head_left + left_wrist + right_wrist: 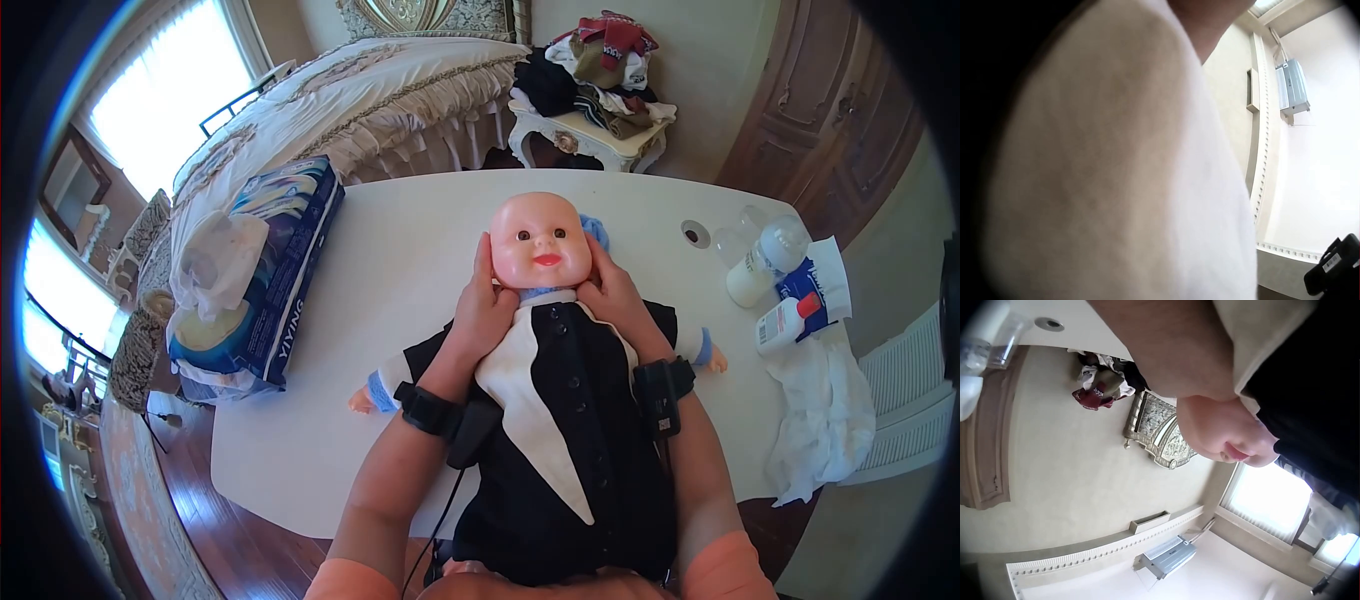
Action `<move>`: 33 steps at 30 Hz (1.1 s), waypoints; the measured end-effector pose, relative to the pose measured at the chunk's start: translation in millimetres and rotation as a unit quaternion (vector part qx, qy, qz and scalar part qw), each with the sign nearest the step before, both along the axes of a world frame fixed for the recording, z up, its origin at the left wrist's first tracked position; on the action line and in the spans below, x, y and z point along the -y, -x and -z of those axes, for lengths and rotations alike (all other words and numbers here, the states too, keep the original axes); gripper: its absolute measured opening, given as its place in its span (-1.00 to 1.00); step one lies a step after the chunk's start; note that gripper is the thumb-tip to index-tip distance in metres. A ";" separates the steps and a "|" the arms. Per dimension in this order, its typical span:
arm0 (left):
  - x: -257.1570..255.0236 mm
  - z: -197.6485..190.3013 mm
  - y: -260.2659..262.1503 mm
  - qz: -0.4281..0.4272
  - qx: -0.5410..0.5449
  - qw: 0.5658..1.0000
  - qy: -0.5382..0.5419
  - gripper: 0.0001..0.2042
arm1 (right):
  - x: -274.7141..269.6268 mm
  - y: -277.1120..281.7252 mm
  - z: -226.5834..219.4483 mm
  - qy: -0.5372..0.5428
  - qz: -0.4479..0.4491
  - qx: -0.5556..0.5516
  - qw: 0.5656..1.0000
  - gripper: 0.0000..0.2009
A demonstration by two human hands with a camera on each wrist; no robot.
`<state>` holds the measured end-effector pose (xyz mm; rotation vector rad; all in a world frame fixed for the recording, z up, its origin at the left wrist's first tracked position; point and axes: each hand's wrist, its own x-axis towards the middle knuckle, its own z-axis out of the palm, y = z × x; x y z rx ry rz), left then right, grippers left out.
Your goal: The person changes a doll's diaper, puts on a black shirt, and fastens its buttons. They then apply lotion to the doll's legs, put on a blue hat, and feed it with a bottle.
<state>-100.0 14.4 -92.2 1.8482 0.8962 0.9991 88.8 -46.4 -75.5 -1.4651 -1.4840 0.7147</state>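
Note:
A baby doll (541, 240) with a bald head lies on its back on the white table (330, 440). It wears a black-and-white buttoned garment (575, 400) over clothing with fluffy blue cuffs and collar. My left hand (487, 312) holds one side of the doll's head and neck, its thumb at the collar. On the opposite side, my right hand (618, 305) holds the head and neck too, thumb near the garment's neckline. Fingers of both hands are partly hidden behind the head. Blue fabric (595, 232) shows beside the head. Pale cloth fills much of the left wrist view.
A blue diaper pack (300, 270) with a crumpled white item (218, 260) stands at left. At right are baby bottles (765, 262), a red-capped white bottle (788, 322), a blue-and-white packet (828, 290) and white cloth (825, 420). Behind stand a bed and clothes-covered side table.

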 end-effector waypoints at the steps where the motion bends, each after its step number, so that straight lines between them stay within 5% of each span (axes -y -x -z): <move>1: -1.2 -1.3 0.7 0.015 -0.003 1.000 0.012 -0.28 | 0.4 0.6 -0.4 -0.020 -0.009 -0.026 0.999 -0.36; 7: 4.4 -15.6 4.4 0.092 0.097 0.983 0.127 -0.29 | 2.3 0.8 -3.1 -0.038 -0.016 -0.066 0.997 -0.34; 13: 5.1 -15.8 0.4 0.089 0.154 0.976 0.122 -0.15 | -2.7 -5.7 3.6 -0.041 -0.039 -0.091 0.994 -0.34; 25: -6.3 -5.7 3.1 0.021 0.117 0.988 0.093 -0.29 | 4.4 -2.9 -7.4 -0.099 -0.012 -0.009 0.995 -0.43; 33: -5.0 -17.3 11.7 0.081 0.095 0.985 0.122 -0.38 | 5.4 -3.3 -5.1 -0.107 0.037 -0.008 0.994 -0.61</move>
